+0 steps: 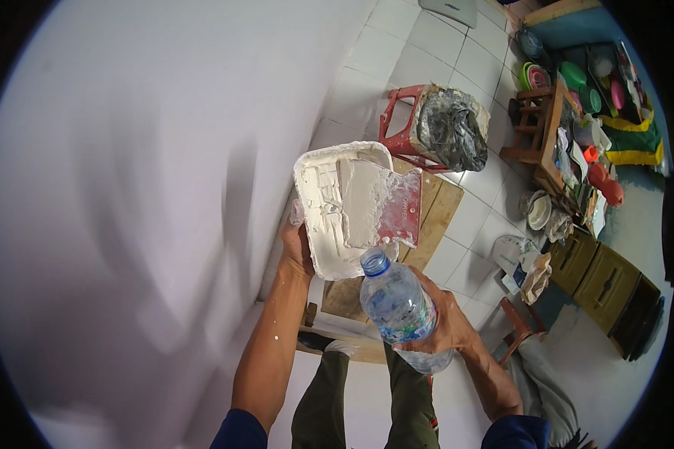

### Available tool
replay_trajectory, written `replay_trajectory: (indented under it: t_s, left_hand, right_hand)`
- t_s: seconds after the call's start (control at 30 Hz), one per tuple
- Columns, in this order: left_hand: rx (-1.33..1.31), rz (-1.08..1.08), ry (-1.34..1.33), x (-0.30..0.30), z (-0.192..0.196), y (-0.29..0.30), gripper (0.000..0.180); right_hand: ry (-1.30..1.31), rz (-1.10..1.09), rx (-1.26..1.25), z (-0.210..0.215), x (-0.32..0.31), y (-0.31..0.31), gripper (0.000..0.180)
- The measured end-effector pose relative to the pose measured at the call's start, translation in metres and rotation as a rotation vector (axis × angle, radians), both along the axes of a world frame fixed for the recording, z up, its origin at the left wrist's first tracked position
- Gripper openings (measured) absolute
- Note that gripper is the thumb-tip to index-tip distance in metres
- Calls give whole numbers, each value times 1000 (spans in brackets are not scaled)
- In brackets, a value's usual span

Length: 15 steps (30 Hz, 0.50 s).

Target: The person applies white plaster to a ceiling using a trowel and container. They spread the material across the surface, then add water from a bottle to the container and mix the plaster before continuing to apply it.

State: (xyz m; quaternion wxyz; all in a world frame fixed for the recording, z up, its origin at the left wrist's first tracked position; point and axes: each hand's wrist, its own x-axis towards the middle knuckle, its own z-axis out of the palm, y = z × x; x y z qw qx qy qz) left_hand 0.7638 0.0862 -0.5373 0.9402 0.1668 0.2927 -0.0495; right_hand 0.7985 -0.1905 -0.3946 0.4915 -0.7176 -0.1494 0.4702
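My left hand [298,248] grips the near left edge of a shallow rectangular tray [322,258], which is coated with white paste. Across the tray lies a flat red plastic spreader [403,209], its left part covered in the same paste. My right hand [448,313] is wrapped around a clear plastic bottle [393,295] with a blue neck and a coloured label. The bottle is uncapped and tilted, its mouth just off the tray's near right corner. How much liquid it holds is hard to tell.
A red plastic stool [401,138] bearing a black plastic bag [453,127] stands beyond the tray. Wooden boards [438,213] lie below it. A bare wall [165,187] runs along the left. Right are a cluttered wooden table [550,138], a drawer unit [603,273] and bags [513,251].
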Motion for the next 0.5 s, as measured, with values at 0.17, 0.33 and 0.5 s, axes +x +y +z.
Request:
replay_trajectory:
  t_s: [0.17, 0.33, 0.5]
  left_hand:
    - [-33, 21, -3, 1, 15, 0, 78]
    - [-15, 21, -7, 3, 18, -1, 80]
    - [-32, 36, 7, 1, 14, -3, 79]
  right_hand:
    - [6, 4, -7, 7, -4, 4, 115]
    - [-5, 49, -74, -1, -15, 1, 116]
    - [3, 66, -96, -4, -20, -2, 118]
